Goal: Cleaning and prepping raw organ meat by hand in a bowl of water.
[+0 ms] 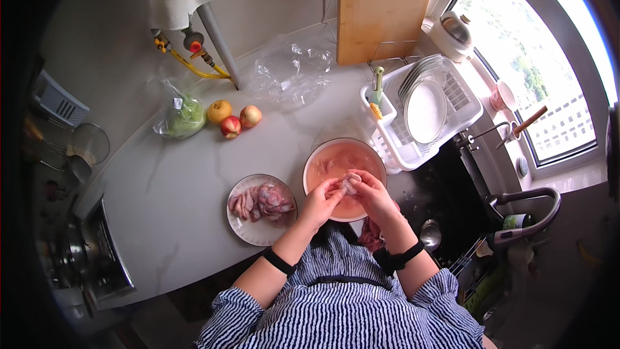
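Both my hands meet over a round bowl (316,155) of cloudy pinkish water, where pale pieces of raw meat (341,161) lie below the surface. Between my fingers is a small whitish piece of raw meat (349,185). My left hand (323,201) pinches it from one side, and my right hand (372,194) grips the other. To the left of the bowl, a white plate (242,232) carries raw meat in two heaps, pale folded strips (243,205) and a darker pink mound (275,202). More dark red meat (372,233) shows partly behind my right forearm.
A white dish rack (409,157) with plates stands right of the bowl, beside the dark sink (431,194) and its faucet (528,196). Several fruits (231,127), a bagged green vegetable (186,116) and crumpled clear plastic (290,77) lie towards the wall. A cooktop (109,252) is at far left.
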Demonstrator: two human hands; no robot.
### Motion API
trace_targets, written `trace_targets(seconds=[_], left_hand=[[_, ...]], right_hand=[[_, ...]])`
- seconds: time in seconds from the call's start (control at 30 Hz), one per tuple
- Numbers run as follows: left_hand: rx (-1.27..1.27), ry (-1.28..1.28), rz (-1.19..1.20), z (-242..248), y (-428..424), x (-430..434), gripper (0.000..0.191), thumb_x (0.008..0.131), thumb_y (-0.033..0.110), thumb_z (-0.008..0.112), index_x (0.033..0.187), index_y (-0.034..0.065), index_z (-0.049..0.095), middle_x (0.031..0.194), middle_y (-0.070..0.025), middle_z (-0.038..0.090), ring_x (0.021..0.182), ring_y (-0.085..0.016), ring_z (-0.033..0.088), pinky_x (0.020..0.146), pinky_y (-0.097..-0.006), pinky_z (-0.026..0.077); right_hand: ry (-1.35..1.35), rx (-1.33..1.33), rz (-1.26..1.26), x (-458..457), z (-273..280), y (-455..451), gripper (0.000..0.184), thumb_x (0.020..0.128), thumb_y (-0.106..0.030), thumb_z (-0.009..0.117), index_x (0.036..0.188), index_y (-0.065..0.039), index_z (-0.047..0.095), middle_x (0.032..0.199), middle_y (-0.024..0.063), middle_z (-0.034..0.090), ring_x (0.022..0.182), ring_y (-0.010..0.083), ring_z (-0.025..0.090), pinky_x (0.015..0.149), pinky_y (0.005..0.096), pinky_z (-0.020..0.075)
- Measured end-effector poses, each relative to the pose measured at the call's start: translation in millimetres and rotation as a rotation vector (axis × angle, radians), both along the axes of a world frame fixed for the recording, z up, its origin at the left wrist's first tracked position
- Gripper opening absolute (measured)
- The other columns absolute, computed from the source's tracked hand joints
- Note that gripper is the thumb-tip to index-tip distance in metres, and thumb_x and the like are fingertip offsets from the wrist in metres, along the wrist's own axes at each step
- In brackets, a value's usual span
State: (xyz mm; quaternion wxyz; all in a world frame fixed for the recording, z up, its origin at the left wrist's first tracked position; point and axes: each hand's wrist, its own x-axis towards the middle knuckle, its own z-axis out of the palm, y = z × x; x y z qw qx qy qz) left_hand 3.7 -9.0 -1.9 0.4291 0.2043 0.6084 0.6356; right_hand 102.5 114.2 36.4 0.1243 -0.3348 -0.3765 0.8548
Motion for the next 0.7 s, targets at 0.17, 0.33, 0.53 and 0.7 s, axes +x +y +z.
trace_targets(seconds=[0.17,0.33,0.53,0.7], left_hand=[[-0.026,-0.268,-0.025,12.4,17.8,8.2,0.026,0.089,0.006,0.061,0.112,-0.0039,0.055,0.100,-0.0086,0.064,0.090,-0.013,0.062,0.078,-0.0238,0.052],[-0.053,-0.276,0.054,14.3,16.0,10.9,0.016,0.085,0.003,0.064,0.101,-0.0016,0.059,0.090,-0.0060,0.065,0.079,-0.011,0.063,0.071,-0.0218,0.051],[-0.008,-0.268,0.095,16.2,8.2,0.1,0.021,0.085,0.001,0.062,0.105,-0.0018,0.059,0.095,-0.0052,0.065,0.086,-0.010,0.062,0.077,-0.0220,0.049],[0.027,-0.480,0.014,34.3,2.9,-4.2,0.027,0.087,0.008,0.060,0.114,0.0020,0.058,0.101,-0.0016,0.062,0.089,-0.008,0.057,0.079,-0.0223,0.046]], right_hand=[[0.016,0.408,-0.074,4.4,-17.6,-2.7,0.013,0.087,0.003,0.059,0.100,0.003,0.056,0.089,0.0034,0.060,0.084,0.0110,0.059,0.075,0.0242,0.0501],[0.013,0.300,-0.131,-3.9,-11.3,-7.6,0.013,0.088,-0.005,0.062,0.095,0.005,0.060,0.084,0.0050,0.064,0.071,0.0113,0.061,0.068,0.0223,0.0512],[-0.106,0.250,-0.064,-1.5,-16.5,-3.6,0.028,0.093,-0.024,0.059,0.103,0.002,0.062,0.090,0.0048,0.066,0.076,0.0101,0.062,0.071,0.0228,0.0510],[0.019,-0.089,-0.103,0.1,-18.0,-2.5,0.030,0.094,-0.029,0.056,0.103,0.000,0.063,0.090,0.0028,0.066,0.079,0.0086,0.061,0.070,0.0221,0.0506]])
